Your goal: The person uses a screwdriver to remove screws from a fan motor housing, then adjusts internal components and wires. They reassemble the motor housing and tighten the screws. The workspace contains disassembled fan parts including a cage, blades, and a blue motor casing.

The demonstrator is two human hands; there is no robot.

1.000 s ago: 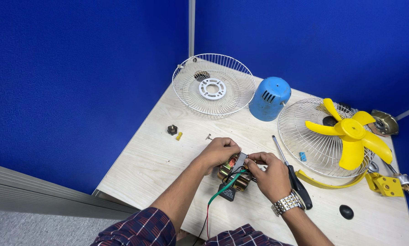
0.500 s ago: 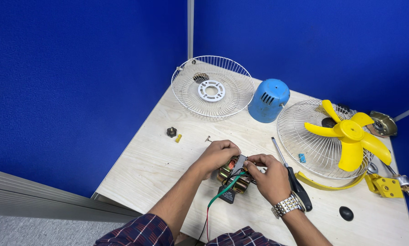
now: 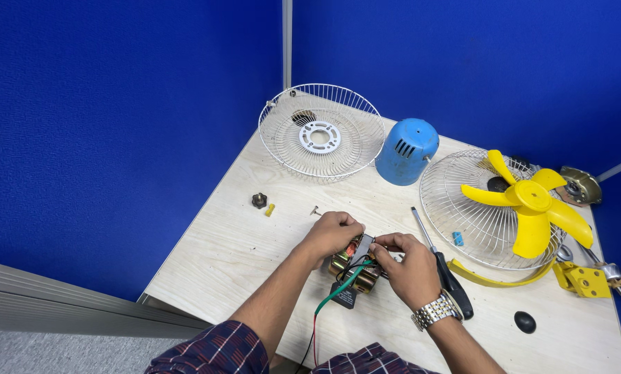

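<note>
Both of my hands meet over a small fan motor [image 3: 352,271] with copper windings, resting on the wooden table [image 3: 220,249]. My left hand [image 3: 330,233] grips the motor's left side. My right hand [image 3: 407,266], with a metal wristwatch, pinches a small grey piece at the motor's top. Green, red and black wires [image 3: 331,298] trail from the motor toward me, with a small black block [image 3: 344,296] beside them.
A white wire fan grille [image 3: 321,131] lies at the back, a blue motor cover [image 3: 406,151] beside it. Another grille [image 3: 480,208] carries a yellow fan blade [image 3: 528,204]. A black-handled screwdriver [image 3: 445,266], yellow bracket [image 3: 586,280], black knob [image 3: 524,321] and a small nut [image 3: 258,200] lie around.
My hands stay on the motor with only slight finger movement; the camera view shifted a little.
</note>
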